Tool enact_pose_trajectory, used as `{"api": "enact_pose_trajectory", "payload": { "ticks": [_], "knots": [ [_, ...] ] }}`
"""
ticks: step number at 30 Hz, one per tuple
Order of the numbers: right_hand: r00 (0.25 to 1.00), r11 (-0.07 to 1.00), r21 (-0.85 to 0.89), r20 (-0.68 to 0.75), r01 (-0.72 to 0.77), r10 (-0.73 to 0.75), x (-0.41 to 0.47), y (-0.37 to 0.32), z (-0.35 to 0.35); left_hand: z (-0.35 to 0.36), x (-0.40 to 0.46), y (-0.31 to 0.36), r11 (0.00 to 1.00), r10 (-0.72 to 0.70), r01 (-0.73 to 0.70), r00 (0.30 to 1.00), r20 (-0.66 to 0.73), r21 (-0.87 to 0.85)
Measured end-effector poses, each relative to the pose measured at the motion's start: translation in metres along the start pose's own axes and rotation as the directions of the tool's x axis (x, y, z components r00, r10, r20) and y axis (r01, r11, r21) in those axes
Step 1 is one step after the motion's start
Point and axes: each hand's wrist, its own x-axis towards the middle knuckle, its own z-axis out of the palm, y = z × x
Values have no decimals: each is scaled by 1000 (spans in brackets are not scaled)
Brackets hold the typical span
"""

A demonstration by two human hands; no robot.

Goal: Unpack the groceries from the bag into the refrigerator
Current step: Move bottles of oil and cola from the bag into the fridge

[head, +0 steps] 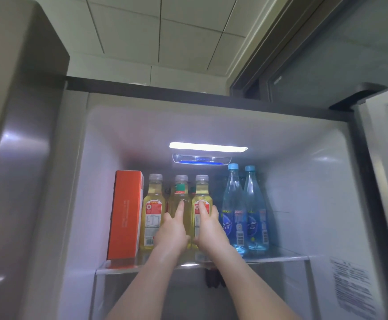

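Both hands on the yellow bottles, frame centre, top shelf [280,258]: left hand [173,229] wraps middle bottle [181,197], right hand [208,227] wraps right bottle [201,197]. Nudge both back gently, flush with left bottle [152,211]; don't bump blue bottles [246,211].

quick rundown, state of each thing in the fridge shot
orange carton: upright, far left of shelf
three yellow bottles: capped, upright in a row
left hand: fingers on middle bottle
right hand: fingers on right yellow bottle
two blue bottles: capped, upright
fridge light: on
glass shelf: loaded
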Motion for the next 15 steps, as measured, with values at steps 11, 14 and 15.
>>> {"api": "enact_pose_trajectory", "payload": {
  "ticks": [11,14,15],
  "knots": [
    [967,978,-92,-158,188,-201,-95,0,-50,-29,-87,8,927,185,-240,961,-208,-287],
    [956,971,-175,-216,164,-201,-145,3,-72,-33,-124,12,875,239,-316,941,-242,-367],
    [957,971,-190,-220,148,-189,-162,4,-79,-33,-136,14,854,257,-335,937,-237,-397]
  ]
}}
